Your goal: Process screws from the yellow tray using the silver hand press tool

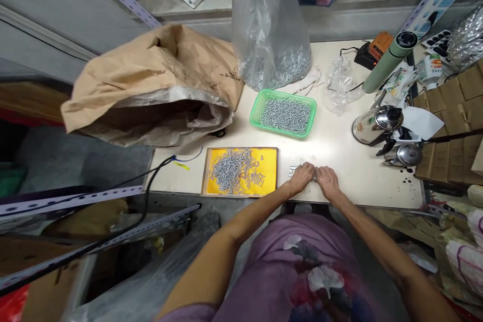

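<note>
My left hand [301, 179] is closed near the front edge of the table, its fingers bent over a small flat metal piece [292, 171] whose end sticks out on the left. Close beside it, my right hand [327, 181] has its fingers pressed together at the grey part between the two hands. Most of the metal piece is hidden under the fingers. Left of my hands lies a shallow yellow-bottomed tray [269, 161] with a heap of small metal screws or pins [230, 168]. Behind it, a green plastic basket [255, 115] holds many similar pieces [286, 114].
A brown sack [158, 70] gapes at the left. Behind the basket stands a clear plastic bag [269, 20] of metal pieces. To the right are a kettle [368, 128], a glass pot [403, 155], a green cylinder [387, 63], a charger [373, 50] and cardboard boxes [449, 110].
</note>
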A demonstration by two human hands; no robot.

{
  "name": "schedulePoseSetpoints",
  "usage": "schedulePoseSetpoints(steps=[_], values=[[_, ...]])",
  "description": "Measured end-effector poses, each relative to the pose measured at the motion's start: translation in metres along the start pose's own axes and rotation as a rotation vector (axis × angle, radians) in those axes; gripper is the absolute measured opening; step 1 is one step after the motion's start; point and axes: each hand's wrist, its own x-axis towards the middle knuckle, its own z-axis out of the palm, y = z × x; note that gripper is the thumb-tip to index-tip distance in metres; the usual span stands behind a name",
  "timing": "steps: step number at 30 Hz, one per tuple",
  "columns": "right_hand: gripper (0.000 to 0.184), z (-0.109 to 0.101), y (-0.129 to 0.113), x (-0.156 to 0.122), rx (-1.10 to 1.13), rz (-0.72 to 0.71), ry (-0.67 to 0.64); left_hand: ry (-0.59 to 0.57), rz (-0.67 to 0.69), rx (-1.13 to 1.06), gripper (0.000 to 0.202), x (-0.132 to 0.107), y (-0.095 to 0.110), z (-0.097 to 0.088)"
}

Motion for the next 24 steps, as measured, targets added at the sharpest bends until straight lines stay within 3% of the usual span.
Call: schedulePoseSetpoints(steps=[5,10,14,19,24], values=[[0.031,0.005,-0.002,-0.007,0.021,-0.01,-0.008,-0.048,0.096,-0.032,0.021,-0.001,-0.005,0.003],[0.029,0.012,0.002,-0.007,0.001,-0.021,0.003,-0.034,0.094,-0.017,0.019,0.001,-0.003,0.004],[0.02,0.011,0.011,-0.003,-0.006,-0.032,0.091,0.032,0.026,0.007,0.018,0.001,-0.001,0.004],[0.043,0.002,0.025,0.002,0.035,-0.122,0.094,0.168,0.059,0.028,0.023,-0.02,-0.002,0.013],[0.02,-0.008,0.036,0.02,-0.029,-0.094,0.036,0.097,0.205,0.008,0.018,-0.041,0.003,0.026]])
